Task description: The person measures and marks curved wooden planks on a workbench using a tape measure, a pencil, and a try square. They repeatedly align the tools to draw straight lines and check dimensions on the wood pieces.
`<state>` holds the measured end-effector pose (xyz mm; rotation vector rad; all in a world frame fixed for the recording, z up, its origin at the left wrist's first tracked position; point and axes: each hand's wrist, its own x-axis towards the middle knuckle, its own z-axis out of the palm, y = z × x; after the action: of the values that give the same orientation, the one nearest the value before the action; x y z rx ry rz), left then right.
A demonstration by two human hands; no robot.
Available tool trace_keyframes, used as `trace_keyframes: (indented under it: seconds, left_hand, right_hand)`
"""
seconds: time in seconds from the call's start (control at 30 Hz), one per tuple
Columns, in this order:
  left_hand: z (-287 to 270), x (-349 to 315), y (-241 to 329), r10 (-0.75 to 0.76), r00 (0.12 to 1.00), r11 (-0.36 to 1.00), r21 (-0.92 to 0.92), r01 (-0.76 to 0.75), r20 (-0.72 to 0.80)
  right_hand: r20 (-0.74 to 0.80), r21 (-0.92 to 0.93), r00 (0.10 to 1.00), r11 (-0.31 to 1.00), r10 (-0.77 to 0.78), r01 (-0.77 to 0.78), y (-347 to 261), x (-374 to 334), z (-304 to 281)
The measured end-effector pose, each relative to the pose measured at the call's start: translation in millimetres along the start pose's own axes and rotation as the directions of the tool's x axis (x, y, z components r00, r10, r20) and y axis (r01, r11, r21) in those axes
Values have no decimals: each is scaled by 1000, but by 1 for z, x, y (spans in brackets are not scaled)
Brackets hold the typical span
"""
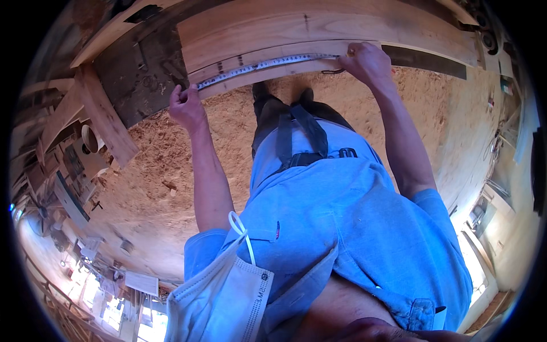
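A white tape measure with dark markings is stretched along a pale wooden board at the near edge of the workbench. My left hand is closed, its fingers at the left end of the tape beside the board's end. My right hand is closed around the other end of the tape, where a bit of yellow shows between the fingers. The tape's case is mostly hidden by that hand. A small dark loop hangs just under the right hand. Beyond the tape lies a wider wooden plank.
Left of the boards is a dark bench top. A slanted wooden plank stands at its left end. Sawdust and chips cover the floor. A white face mask dangles by my chest. Wood pieces and tools line the left side.
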<state>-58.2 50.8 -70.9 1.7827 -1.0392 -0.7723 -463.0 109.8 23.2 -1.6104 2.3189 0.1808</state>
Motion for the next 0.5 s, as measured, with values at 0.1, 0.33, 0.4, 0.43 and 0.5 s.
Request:
trace_keyframes:
  seconds: [0.1, 0.33, 0.4, 0.43, 0.5]
  left_hand:
    - [1, -1, 2, -26, 1000, 999, -40, 26, -7]
    - [2, -1, 6, -34, 999, 999, -11, 34, -11]
    - [4, -2, 6, -29, 999, 1000, -7, 29, -19]
    - [4, -1, 6, -24, 1000, 1000, -3, 24, -17]
    - [5, -1, 6, -17, 1000, 1000, 4, 17, -12]
  right_hand:
    - [111, 17, 994, 1000, 10, -12, -1, 1, -11]
    - [169, -53, 986, 998, -15, 24, -6, 14, -19]
    - [188, -66, 982, 998, -5, 18, -7, 17, -20]
    - [195, -67, 981, 998, -2, 15, -7, 19, -19]
    - [207, -68, 978, 998, 6, 8, -6, 21, -20]
